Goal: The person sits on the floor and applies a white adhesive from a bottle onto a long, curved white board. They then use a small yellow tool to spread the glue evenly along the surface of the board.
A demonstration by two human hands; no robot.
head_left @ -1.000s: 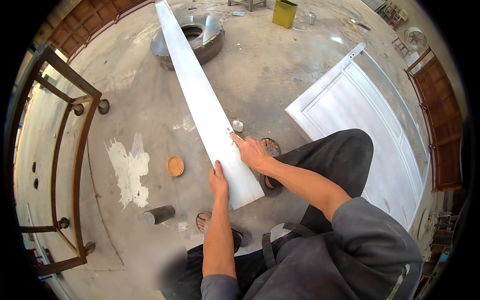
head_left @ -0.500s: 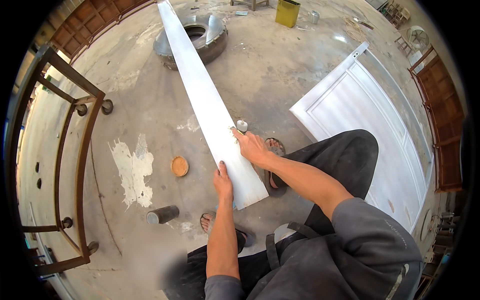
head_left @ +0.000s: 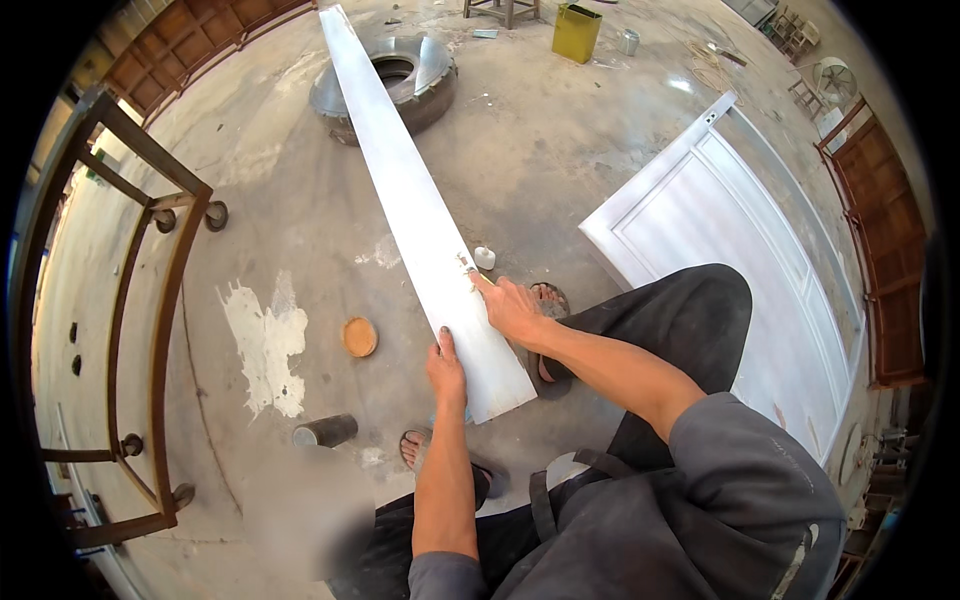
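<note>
A long white board (head_left: 415, 205) slants across the middle, its near end between my feet. My left hand (head_left: 446, 375) grips the board's left edge near that end, thumb on top and fingers out of sight beneath. My right hand (head_left: 512, 308) is closed around a small scraper-like tool (head_left: 482, 280) with a yellowish handle, pressed to the board near its right edge. Its exact shape is mostly hidden by the fingers. Pale crumbs and a rough patch (head_left: 464, 262) show just beyond the tip. On the floor beside this spot stands a small white pot (head_left: 485, 258).
The board's far part lies over a tyre (head_left: 430, 105). To the right, a white panelled door (head_left: 700, 210) lies flat. A wheeled frame (head_left: 170, 330) stands left. An orange-filled round dish (head_left: 359, 337) and a dark cylinder (head_left: 326, 430) are nearby; a yellow tin (head_left: 575, 33) sits far off.
My right hand has drawn slightly toward me along the board with the tool, baring more of the rough patch and the white pot. My left hand stays on the edge.
</note>
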